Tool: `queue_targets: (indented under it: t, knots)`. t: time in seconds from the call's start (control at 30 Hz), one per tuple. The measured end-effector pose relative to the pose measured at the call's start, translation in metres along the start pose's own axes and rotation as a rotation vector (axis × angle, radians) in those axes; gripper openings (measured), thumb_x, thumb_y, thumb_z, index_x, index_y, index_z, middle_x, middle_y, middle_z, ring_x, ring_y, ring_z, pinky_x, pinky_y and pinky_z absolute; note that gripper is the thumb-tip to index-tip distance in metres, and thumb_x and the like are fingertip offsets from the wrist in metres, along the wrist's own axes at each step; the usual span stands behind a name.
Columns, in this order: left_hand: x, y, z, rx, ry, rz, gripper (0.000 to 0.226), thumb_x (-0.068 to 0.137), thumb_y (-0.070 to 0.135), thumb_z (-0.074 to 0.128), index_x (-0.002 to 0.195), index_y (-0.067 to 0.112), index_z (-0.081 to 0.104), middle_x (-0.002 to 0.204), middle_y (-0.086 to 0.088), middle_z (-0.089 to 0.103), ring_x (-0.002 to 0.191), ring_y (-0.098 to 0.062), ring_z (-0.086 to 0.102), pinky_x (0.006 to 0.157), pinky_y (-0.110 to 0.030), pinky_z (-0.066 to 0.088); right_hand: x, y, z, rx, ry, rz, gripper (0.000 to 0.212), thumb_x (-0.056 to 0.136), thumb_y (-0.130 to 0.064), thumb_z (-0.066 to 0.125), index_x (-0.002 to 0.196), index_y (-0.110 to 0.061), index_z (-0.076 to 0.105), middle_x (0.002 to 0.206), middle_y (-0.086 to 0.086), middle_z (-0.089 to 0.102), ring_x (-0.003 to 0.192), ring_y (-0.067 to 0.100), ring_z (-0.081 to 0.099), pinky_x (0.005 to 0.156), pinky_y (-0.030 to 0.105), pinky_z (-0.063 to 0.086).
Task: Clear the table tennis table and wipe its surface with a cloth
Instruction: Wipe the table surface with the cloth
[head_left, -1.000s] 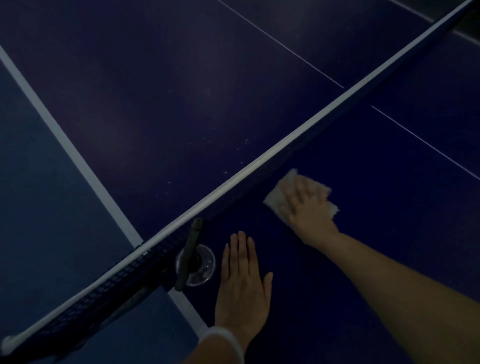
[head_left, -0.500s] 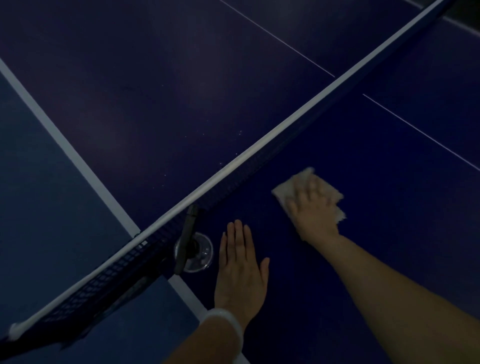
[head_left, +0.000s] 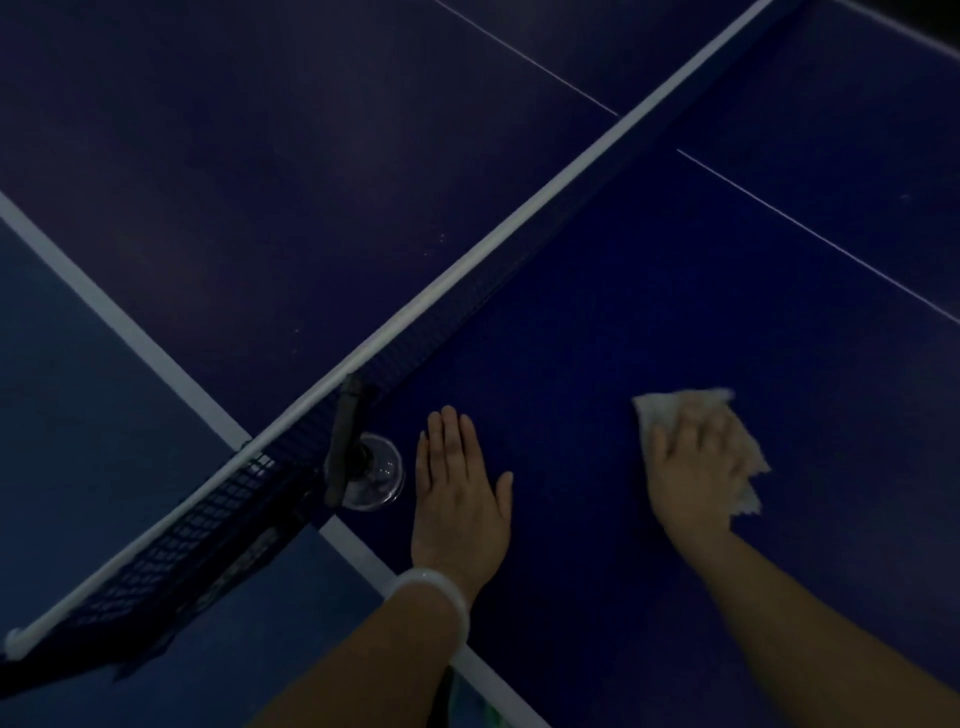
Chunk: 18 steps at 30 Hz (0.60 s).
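Observation:
The dark blue table tennis table (head_left: 597, 322) fills the view in dim light. My right hand (head_left: 693, 470) presses a crumpled white cloth (head_left: 660, 408) flat on the near half, well to the right of the net. My left hand (head_left: 457, 493) lies flat with fingers together on the surface, palm down, holding nothing. It rests just right of the net clamp, and a white bangle sits on its wrist.
The net (head_left: 467, 296) with its white top band runs diagonally from lower left to upper right. A black net post with a round metal clamp (head_left: 371, 473) stands at the table's side edge. A white sideline (head_left: 130, 332) borders the table; blue floor (head_left: 78, 467) lies beyond.
My right hand has slid the cloth away from the net, to the right and toward me. My left hand has stayed flat beside the clamp.

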<state>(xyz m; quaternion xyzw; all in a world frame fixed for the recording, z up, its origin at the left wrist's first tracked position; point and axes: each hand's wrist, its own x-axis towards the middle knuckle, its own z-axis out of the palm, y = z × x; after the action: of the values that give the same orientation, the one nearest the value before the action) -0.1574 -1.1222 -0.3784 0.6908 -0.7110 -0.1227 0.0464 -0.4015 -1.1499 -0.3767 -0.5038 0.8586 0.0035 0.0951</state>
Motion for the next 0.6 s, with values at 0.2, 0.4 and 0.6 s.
queue_targets:
  t: [0.2,0.4,0.6]
  knots:
    - [-0.001,0.000,-0.001,0.008,-0.012,0.008,0.072,0.098,0.047,0.008,0.152,0.000,0.003,0.160,-0.020,-0.002,0.149,-0.032,-0.003,0.121,-0.045,0.002,-0.073,-0.046,0.014,-0.059,0.054,-0.230,0.061,0.103,-0.044,0.025,0.157,-0.016,0.014,0.160,0.023,0.014,0.147,0.038,0.017,0.116,0.061,0.016]
    - [0.000,-0.001,0.002,-0.005,0.002,0.038,0.074,0.098,0.049,0.010,0.152,-0.001,0.006,0.160,-0.021,0.001,0.149,-0.031,-0.002,0.122,-0.045,0.001,-0.078,0.069,0.012,-0.278,-0.063,-0.400,0.060,0.101,-0.037,0.011,0.158,-0.016,0.006,0.163,0.017,0.000,0.150,0.033,0.000,0.121,0.053,0.003]
    - [0.000,-0.001,0.002,-0.003,0.015,0.044,0.073,0.098,0.046,0.019,0.150,-0.005,0.014,0.158,-0.025,0.010,0.148,-0.035,0.007,0.121,-0.048,0.008,-0.072,0.102,-0.008,0.121,0.039,0.589,0.060,0.104,-0.043,0.016,0.156,-0.022,-0.002,0.163,0.017,0.002,0.150,0.033,0.002,0.119,0.058,0.005]
